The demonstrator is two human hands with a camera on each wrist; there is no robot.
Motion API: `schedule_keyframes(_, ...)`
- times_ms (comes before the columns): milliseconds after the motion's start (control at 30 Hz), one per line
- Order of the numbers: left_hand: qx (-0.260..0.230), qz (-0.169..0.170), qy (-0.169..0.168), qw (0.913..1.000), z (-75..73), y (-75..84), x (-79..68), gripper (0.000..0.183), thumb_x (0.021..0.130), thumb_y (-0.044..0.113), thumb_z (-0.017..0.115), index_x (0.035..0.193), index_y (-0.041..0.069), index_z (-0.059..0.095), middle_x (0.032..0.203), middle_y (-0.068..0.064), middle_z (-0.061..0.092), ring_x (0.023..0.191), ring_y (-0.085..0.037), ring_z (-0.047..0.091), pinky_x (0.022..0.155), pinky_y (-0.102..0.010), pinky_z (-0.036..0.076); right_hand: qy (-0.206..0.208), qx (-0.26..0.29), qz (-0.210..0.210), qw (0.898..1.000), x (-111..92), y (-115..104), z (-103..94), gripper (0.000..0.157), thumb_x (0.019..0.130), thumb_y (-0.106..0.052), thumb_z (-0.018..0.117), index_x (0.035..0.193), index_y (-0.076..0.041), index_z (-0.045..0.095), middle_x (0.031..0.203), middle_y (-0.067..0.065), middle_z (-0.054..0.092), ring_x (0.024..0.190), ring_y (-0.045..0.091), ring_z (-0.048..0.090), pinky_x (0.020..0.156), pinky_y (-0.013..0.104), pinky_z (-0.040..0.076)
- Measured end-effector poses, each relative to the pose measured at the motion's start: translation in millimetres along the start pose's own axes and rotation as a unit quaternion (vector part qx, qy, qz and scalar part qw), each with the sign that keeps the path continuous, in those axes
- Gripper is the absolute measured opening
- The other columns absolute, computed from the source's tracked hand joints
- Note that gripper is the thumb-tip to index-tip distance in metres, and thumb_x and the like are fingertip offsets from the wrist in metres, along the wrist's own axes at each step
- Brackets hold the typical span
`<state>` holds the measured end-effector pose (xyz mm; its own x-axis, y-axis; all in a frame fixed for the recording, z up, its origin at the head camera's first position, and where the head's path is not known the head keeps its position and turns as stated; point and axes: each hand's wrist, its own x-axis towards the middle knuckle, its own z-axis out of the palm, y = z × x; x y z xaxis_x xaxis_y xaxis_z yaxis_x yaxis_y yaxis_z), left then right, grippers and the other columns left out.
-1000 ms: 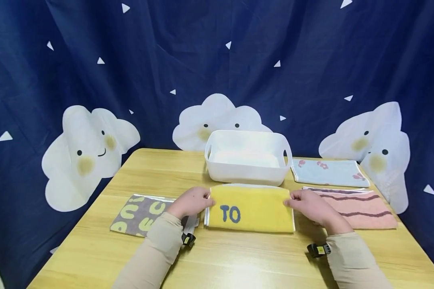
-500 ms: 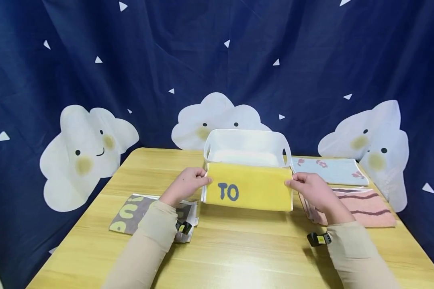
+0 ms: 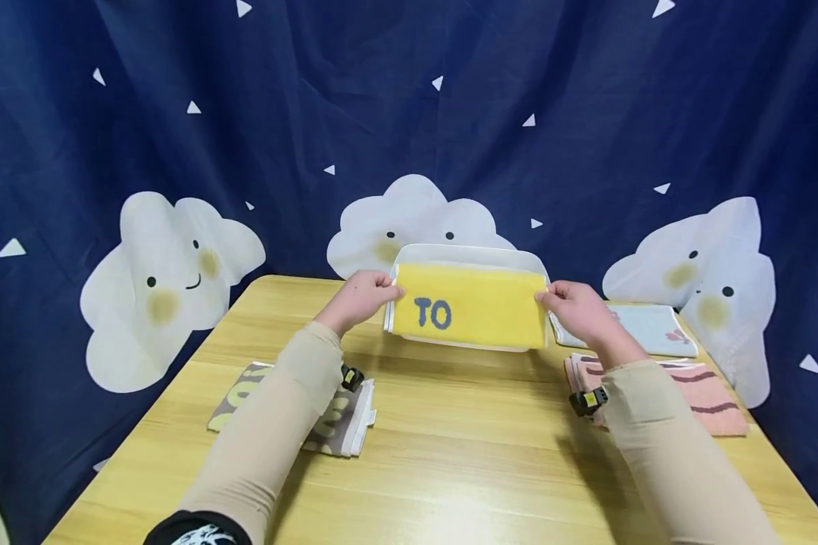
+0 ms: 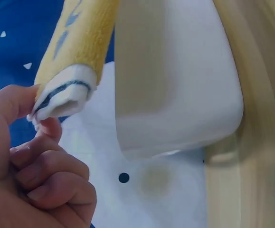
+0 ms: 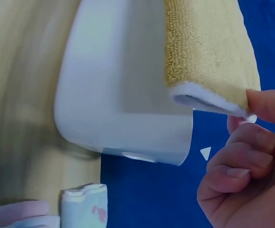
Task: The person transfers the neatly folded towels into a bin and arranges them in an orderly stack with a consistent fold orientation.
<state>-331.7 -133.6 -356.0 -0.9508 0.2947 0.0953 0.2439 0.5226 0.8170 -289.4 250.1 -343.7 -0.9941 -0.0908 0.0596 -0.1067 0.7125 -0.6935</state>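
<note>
A folded yellow towel (image 3: 484,306) with blue "TO" lettering is stretched between both hands, in front of the white plastic basket (image 3: 473,253) in the head view. My left hand (image 3: 361,299) pinches its left edge between thumb and index finger; the layered white end of the fold shows in the left wrist view. At the right edge, my right hand (image 3: 579,310) pinches it the same way, other fingers curled below. Both wrist views show the towel raised beside the basket's rim, apart from the table. In the head view it covers most of the basket's front.
A folded grey towel (image 3: 334,424) with yellow-green letters lies at the left, partly behind the left sleeve. On the right are a folded pink striped towel (image 3: 709,393) and, farther back, a light blue flowered towel (image 3: 654,329). A dark blue curtain (image 3: 382,91) hangs behind the wooden table (image 3: 450,439).
Both hands have lifted the yellow towel up and away from the person, from in front of the basket to the height of its rim. The basket and other towels have stayed put.
</note>
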Motion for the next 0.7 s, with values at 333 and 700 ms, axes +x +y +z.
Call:
schedule_keyframes(333, -0.029, -0.043, 0.033, 0.9981, 3.9, -3.6, 51.9, 0.029, 0.094, 0.036, 0.063, 0.082, 0.009, 0.06, 0.082, -0.004, 0.053, 0.077, -0.022, 0.045, 0.069, -0.035, 0.036, -0.003, -0.005, 0.042, 0.999, 42, 1, -11.6, 0.047, 0.103, -0.048, 0.051, 0.103, -0.003, 0.064, 0.106, 0.015, 0.057, 0.098, 0.031, 0.049, 0.081, 0.046, 0.042)
schedule_keyframes(700, -0.014, -0.116, 0.061, 0.9912, 15.3, -7.3, 84.4, 0.031, 0.096, 0.038, 0.062, 0.084, 0.009, 0.062, 0.094, -0.006, 0.065, 0.085, -0.02, 0.055, 0.076, -0.034, 0.043, -0.003, 0.031, 0.109, 0.994, 75, 13, 1.2, 0.049, 0.102, -0.052, 0.05, 0.108, -0.006, 0.062, 0.1, 0.012, 0.051, 0.091, 0.029, 0.048, 0.068, 0.04, 0.042)
